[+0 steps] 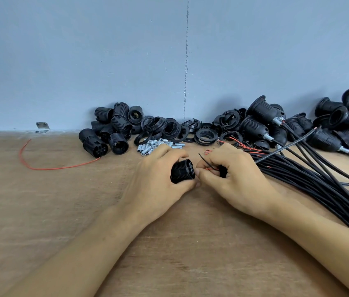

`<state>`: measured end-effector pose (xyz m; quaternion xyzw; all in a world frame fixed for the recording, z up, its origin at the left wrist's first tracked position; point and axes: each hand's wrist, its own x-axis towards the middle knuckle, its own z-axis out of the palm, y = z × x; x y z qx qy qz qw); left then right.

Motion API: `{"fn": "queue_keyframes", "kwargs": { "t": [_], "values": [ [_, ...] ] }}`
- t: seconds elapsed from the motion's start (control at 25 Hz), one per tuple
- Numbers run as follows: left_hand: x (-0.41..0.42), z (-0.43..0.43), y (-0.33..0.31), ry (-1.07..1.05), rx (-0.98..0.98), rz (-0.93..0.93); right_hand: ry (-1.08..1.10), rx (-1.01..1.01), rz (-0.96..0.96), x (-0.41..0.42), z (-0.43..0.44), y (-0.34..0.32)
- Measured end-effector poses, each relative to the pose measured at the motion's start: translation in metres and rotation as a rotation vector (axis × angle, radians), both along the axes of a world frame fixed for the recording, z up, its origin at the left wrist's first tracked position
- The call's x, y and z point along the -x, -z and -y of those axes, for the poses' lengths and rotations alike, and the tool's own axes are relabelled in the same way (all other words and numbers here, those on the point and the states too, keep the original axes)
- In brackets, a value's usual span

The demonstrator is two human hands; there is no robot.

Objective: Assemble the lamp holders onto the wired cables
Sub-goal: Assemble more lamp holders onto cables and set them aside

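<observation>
Fingers point(176, 157) of left hand point(156, 183) clasp lamp holder point(182, 171); right hand point(233, 179) pinches wired cable point(222, 171).

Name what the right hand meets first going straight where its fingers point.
Probably the black lamp holder gripped by the left hand; the right hand, pinching the wire ends, is almost against it.

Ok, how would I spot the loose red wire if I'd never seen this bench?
Look at the left side of the wooden table, left of the pile of black lamp holders by the wall. The red wire lies there alone in a thin open curve. Unlike the red ends at right, it leaves no black cable.
</observation>
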<state>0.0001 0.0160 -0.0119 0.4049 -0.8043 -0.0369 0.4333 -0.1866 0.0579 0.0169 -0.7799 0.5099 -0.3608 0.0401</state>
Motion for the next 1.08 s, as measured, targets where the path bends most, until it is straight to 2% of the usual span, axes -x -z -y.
{"fn": "queue_keyframes", "kwargs": {
  "t": [0.36, 0.64, 1.08],
  "values": [
    [-0.0023, -0.0008, -0.0022, 0.033, -0.086, -0.07, 0.004, -0.077, 0.044, 0.001, 0.0001, -0.0004],
    [-0.0051, 0.0005, -0.005, 0.054, -0.124, 0.035, 0.056, -0.084, 0.122, 0.0022, 0.0013, 0.0047],
    [-0.0025, -0.001, -0.0027, 0.047, -0.109, 0.035, 0.022, -0.055, 0.031, 0.0001, -0.0012, 0.0028]
  ]
}}
